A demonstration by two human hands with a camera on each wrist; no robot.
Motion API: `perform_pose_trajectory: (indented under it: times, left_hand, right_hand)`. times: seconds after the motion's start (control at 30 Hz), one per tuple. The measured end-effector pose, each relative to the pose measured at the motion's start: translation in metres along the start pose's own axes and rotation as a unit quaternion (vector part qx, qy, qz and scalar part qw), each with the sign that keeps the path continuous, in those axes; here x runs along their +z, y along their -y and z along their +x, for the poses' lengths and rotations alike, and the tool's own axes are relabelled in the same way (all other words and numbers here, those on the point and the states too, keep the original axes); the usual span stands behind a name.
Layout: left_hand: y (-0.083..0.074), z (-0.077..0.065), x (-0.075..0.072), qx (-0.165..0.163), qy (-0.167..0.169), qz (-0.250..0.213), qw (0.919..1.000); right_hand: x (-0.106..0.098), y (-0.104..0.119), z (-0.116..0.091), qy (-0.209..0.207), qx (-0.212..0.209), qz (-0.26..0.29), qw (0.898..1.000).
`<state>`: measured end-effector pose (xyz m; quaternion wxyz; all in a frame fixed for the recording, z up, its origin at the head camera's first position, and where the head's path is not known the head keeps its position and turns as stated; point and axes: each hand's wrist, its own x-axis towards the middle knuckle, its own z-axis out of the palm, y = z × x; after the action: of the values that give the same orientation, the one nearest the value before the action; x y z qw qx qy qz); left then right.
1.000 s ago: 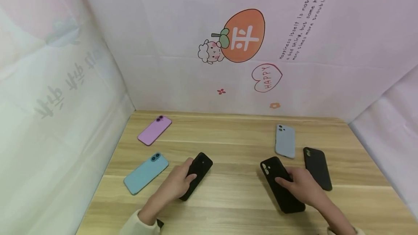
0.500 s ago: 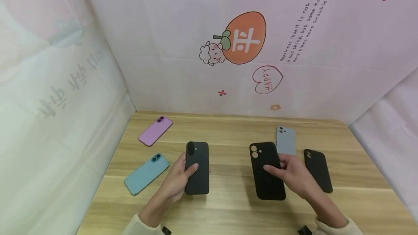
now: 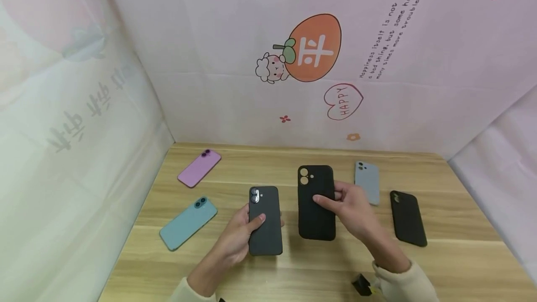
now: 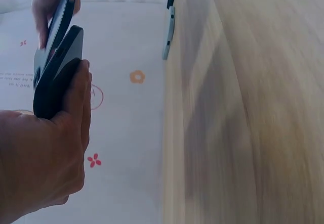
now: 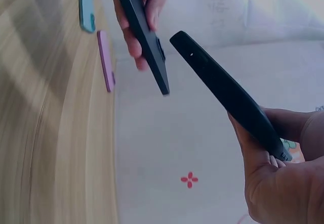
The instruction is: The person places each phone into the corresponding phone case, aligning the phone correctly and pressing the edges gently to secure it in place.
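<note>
My left hand (image 3: 237,236) grips a black phone (image 3: 268,232) above the table, its thumb on the back and fingertips showing at the far edge. The phone's two camera lenses sit at its upper left. To the right, my right hand (image 3: 354,206) holds a black phone case (image 3: 316,220) by its right edge, thumb across its back; table colour shows through its round camera holes. Phone and case stand side by side with a narrow gap. In the right wrist view, the case (image 5: 228,90) is seen edge-on, tilted, apart from the phone (image 5: 142,34).
On the left of the wooden table (image 3: 268,167) lie a pink phone (image 3: 199,168) and a light blue phone (image 3: 189,223). On the right lie a grey-blue case (image 3: 367,183) and another black case (image 3: 408,218). Printed cloth (image 3: 235,106) walls the back and sides.
Both hands have lifted the phone and the case and turned them upright, backs facing the head camera. The case has moved left, close to the phone; the phone has shifted slightly right.
</note>
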<state>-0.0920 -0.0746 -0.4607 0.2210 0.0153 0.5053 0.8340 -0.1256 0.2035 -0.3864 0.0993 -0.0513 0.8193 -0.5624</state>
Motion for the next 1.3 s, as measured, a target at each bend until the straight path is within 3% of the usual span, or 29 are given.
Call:
perform_pose_trajectory:
  times: [0.4,0.63,0.93,1.3]
  left_hand:
    - [0.002,0.000,0.011,-0.016,0.010,-0.028,0.9994]
    - [0.000,-0.001,0.015,-0.021,0.035,-0.061,0.9973]
    - [0.000,-0.001,0.021,-0.034,0.046,-0.053,0.9970]
    - [0.002,0.000,0.021,-0.034,0.043,-0.046,0.9974]
  right_hand:
    - [0.033,0.006,0.015,0.027,-0.017,0.061,0.998]
    - [0.050,0.007,0.021,0.039,-0.015,0.084,0.996]
    - [0.068,0.003,0.026,0.049,-0.034,0.113,0.992]
    - [0.075,0.001,0.026,0.041,-0.026,0.112,0.993]
